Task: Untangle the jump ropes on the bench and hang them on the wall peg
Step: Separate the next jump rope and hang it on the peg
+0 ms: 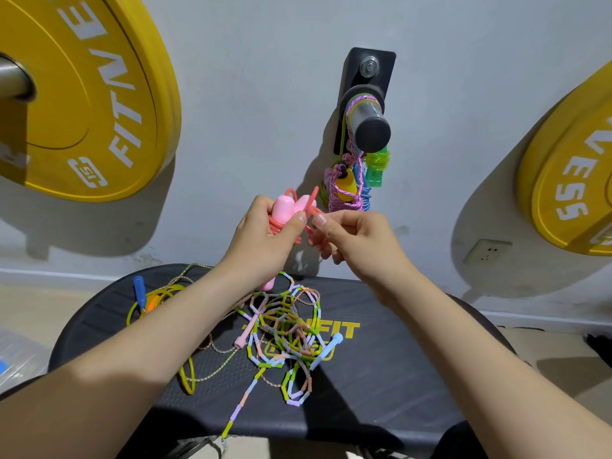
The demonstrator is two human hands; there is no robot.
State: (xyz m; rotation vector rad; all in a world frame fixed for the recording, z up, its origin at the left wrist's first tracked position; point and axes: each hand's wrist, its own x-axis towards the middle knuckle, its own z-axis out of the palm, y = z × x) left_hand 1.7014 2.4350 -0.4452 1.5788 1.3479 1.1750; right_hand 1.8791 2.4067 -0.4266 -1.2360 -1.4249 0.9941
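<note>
My left hand grips the pink jump rope, its two pink handles bundled with coils of coral cord. My right hand pinches a strand of that coral cord just to the right of the bundle. Both hands are raised in front of the wall, just below the wall peg. Two ropes hang on the peg: a pink braided one with yellow handles and a green-handled one. On the bench lies a tangle of beaded pastel rope and a yellow rope with a blue handle.
Yellow weight plates hang on the wall at the left and at the right. A wall socket sits low on the right. The floor shows on both sides of the bench.
</note>
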